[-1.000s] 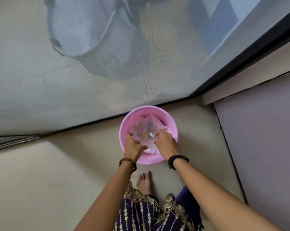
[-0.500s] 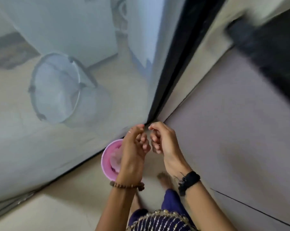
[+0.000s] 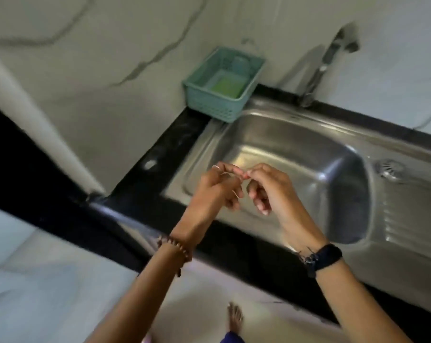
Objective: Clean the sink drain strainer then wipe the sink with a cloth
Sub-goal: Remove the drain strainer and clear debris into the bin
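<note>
Two bare hands meet in the middle of the frame, above the near left part of the stainless steel sink basin (image 3: 296, 154). The left hand (image 3: 214, 191) and the right hand (image 3: 271, 189) touch at the fingertips; the fingers are curled, and the thumb and first finger of each seem to pinch or rub something very small between them, but the blur does not let me say what it is, or if anything is there. The round perforated metal drain strainer (image 3: 389, 168) lies at the right of the frame, on the ribbed steel draining board (image 3: 407, 224) just beside the basin, well apart from both hands. At the upper centre a teal plastic basket (image 3: 224, 87) stands on the black stone counter (image 3: 160, 154) with a green sponge-like pad (image 3: 225, 87) inside, and the chrome tap (image 3: 318, 70) rises from the wall at the upper right. No cloth is visible. I judge that the strainer step is near its end and the fingers are shedding last bits of dirt. To do this well, the person should rinse the fingers under the tap, seat the strainer flat in the drain hole, which I cannot see in the dark right end of the basin, and then take a cloth for wiping.
</note>
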The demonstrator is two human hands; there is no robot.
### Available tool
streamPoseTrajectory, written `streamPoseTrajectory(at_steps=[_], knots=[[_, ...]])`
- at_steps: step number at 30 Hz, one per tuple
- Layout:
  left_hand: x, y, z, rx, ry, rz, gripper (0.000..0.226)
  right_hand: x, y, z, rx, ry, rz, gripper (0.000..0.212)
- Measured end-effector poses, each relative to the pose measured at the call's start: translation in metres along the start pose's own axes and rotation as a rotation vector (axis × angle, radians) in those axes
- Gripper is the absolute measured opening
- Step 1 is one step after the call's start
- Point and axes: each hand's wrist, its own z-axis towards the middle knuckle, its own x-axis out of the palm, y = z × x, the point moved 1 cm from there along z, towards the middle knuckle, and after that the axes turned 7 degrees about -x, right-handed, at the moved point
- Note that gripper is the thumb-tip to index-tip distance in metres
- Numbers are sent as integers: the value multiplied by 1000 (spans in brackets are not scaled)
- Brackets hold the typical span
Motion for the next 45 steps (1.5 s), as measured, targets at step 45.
streamPoseTrajectory(at_steps=[45], knots=[[57, 70, 130, -249, -151, 859, 13, -102, -110, 73, 246, -251, -118, 9]])
